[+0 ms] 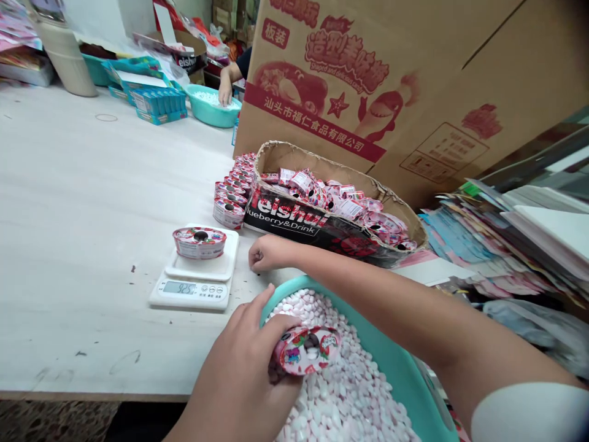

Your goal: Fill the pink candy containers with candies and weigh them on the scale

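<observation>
My left hand (248, 362) grips an oval candy box (301, 356) with a round hole in its red and pink top, tilted over a teal basin (288, 287) of small white-pink candies (340, 399). My right hand (271, 253) is closed, its arm stretched across the basin. Whatever it holds, if anything, is hidden in the curled fingers. Just left of it, a white digital scale (223, 252) bears another oval candy box (199, 243). The scale's display (180, 287) seems to read 92.5.
A cut-down carton (294, 224) full of similar boxes stands behind my right hand, beside a row of boxes (229, 209). Behind rises a large cardboard box (317, 132). Stacked cards (497, 233) lie at right. At the back, another person's hand (225, 89) reaches into a teal basin (209, 116).
</observation>
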{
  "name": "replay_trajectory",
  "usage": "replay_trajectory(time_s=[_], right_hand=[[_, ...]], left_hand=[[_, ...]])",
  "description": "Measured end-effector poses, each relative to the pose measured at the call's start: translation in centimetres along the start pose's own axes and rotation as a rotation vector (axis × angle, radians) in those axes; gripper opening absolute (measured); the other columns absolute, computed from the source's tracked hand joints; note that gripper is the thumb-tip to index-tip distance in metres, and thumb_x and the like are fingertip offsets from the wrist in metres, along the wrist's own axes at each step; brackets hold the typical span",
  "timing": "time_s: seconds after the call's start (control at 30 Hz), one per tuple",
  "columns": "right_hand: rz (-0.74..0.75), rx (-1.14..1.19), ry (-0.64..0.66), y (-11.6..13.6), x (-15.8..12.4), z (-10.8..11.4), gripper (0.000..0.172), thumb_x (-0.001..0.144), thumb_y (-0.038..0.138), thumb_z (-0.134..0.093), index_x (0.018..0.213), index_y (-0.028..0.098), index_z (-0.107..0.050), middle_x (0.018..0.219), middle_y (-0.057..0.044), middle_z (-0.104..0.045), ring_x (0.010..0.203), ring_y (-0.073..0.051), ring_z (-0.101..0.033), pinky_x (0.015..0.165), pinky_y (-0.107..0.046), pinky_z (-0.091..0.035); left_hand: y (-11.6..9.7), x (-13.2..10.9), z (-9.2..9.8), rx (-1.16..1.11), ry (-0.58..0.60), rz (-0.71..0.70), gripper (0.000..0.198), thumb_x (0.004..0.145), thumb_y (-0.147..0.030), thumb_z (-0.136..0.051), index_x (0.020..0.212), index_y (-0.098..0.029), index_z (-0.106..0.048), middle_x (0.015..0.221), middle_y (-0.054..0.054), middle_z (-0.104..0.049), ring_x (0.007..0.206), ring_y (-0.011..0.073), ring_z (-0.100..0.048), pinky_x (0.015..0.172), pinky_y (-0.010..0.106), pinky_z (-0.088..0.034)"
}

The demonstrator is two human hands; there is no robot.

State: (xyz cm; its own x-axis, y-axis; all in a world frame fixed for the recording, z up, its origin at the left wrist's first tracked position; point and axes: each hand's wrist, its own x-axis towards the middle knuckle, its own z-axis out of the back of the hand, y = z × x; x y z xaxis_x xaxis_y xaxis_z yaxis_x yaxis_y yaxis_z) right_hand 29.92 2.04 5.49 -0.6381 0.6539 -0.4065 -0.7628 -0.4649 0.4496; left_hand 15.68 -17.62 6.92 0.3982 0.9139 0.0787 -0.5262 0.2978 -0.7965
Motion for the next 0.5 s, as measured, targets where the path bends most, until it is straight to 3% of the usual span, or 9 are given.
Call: replay_trajectory(time_s=[0.13,0.33,0.43,0.5], right_hand=[[-0.051,0.034,0.030,0.7,0.0,0.2,0.009,0.073,0.005,-0.076,0.076,0.013,-0.072,0.068,0.003,-0.064,0.063,-0.009,-0.053,0.065,-0.023,-0.042],[-0.197,0.212,0.063,0.1,0.2,-0.4,0.004,0.078,0.010,-0.075,0.078,0.012,-0.071,0.065,0.003,-0.065,0.061,-0.011,-0.061,0.063,-0.024,-0.051],[-0.210,0.335,-0.013,0.2,-0.6,1.0,0.005,0.076,0.009,-0.073,0.080,0.012,-0.074,0.069,0.000,-0.070,0.065,-0.011,-0.066,0.065,-0.023,-0.053],[-0.195,0.402,-0.104,0.7,-2.8,2.9,0.006,0.077,0.012,-0.072,0.082,0.012,-0.075,0.073,-0.001,-0.072,0.068,-0.011,-0.067,0.069,-0.021,-0.054]], left_hand=[[0.2,0.0,0.0,0.007,-0.008,-0.017,0.049,0.076,-0.018,-0.064,0.121,-0.037,-0.067,0.154,0.004,-0.047,0.136,0.0339,-0.051,0.106,0.056,-0.051],[0.2,0.1,-0.1,0.014,-0.010,-0.025,0.049,0.075,-0.017,-0.065,0.119,-0.037,-0.069,0.153,0.005,-0.048,0.136,0.0348,-0.052,0.106,0.055,-0.052],[0.2,0.2,-0.1,0.025,-0.008,-0.024,0.048,0.076,-0.017,-0.066,0.119,-0.036,-0.069,0.154,0.006,-0.048,0.135,0.0350,-0.052,0.105,0.056,-0.052],[0.2,0.2,0.0,0.029,-0.006,-0.032,0.049,0.076,-0.016,-0.065,0.120,-0.035,-0.068,0.155,0.006,-0.047,0.135,0.0341,-0.053,0.105,0.055,-0.052]])
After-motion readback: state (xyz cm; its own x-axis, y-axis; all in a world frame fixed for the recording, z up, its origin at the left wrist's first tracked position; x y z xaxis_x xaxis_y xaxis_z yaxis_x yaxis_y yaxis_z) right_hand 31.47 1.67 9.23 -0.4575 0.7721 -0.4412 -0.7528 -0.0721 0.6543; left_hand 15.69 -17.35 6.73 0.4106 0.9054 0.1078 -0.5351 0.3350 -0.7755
